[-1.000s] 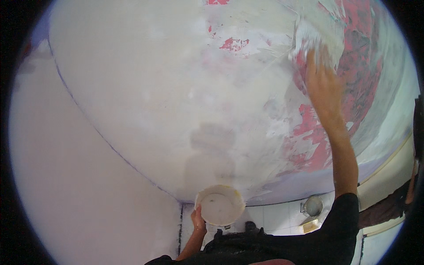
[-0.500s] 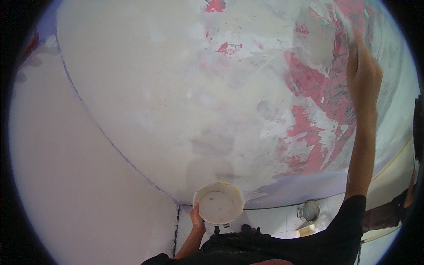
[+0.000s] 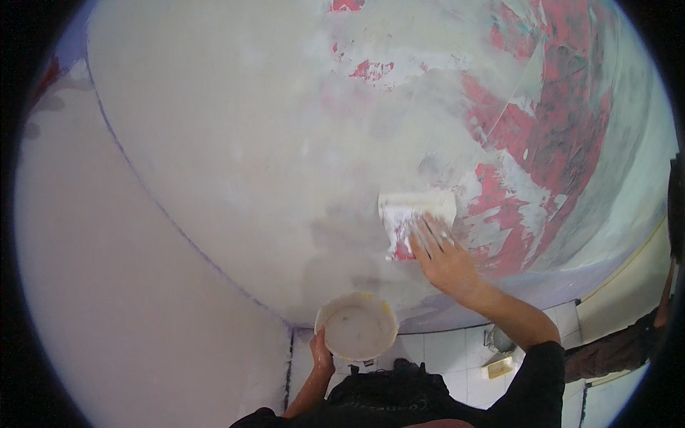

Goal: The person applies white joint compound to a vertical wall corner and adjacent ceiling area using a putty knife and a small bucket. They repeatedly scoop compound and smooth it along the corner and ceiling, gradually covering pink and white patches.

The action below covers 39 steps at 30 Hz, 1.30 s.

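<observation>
My right hand (image 3: 444, 258) presses a wide putty scraper (image 3: 412, 214) flat against the ceiling (image 3: 271, 128), its white-smeared blade at the edge of the red patches (image 3: 549, 135). Fingers are spread along the tool. My left hand (image 3: 321, 351) holds a round white bowl of pale putty (image 3: 357, 328) from below, raised near the ceiling, just left of and below the scraper. Most of the ceiling to the left is skimmed white and grey.
A pale side wall (image 3: 128, 314) meets the ceiling along a dark curved line on the left. White wall tiles (image 3: 457, 357), a small grey pot (image 3: 501, 341) and a yellow block (image 3: 498, 367) lie below. A dark brown frame (image 3: 614, 349) stands at the right.
My right hand has swept from the upper right of the ceiling down and left to the middle, now with the scraper blade showing above it. The bowl stayed in place.
</observation>
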Tool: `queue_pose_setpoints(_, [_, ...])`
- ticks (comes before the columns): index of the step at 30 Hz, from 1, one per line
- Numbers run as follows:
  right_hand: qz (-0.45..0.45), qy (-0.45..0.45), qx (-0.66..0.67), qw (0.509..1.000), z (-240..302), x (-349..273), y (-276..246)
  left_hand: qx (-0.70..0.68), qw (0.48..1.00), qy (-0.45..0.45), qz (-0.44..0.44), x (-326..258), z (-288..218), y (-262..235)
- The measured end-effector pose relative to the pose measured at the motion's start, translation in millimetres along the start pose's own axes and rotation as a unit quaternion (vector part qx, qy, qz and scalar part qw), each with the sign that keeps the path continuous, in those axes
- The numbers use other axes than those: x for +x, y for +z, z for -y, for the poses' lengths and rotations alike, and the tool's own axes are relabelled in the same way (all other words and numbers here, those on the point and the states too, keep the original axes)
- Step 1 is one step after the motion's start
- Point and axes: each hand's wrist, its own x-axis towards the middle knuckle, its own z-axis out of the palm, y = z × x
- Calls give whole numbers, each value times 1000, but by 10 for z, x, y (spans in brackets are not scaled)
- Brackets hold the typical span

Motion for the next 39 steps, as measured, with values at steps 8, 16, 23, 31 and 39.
queue_pose_setpoints(8, [-39, 224, -35, 973, -442, 375, -834, -16, 998, -38, -38, -35, -73, -342])
queue_pose_setpoints(16, [-158, 297, -205, 919, -1339, 638, -577, -23, 999, -34, -14, 63, 39, -466])
queue_pose_setpoints(23, [-59, 18, 63, 996, 582, -269, 661, -49, 999, -16, -14, 263, 57, -408])
queue_pose_setpoints(31, [126, 73, 329, 933, 632, -295, 425, -54, 998, -23, -27, 276, 49, -374])
queue_pose_setpoints(39, [253, -46, 403, 878, 1581, -127, 277, 25, 999, -32, -6, -88, -360, -430])
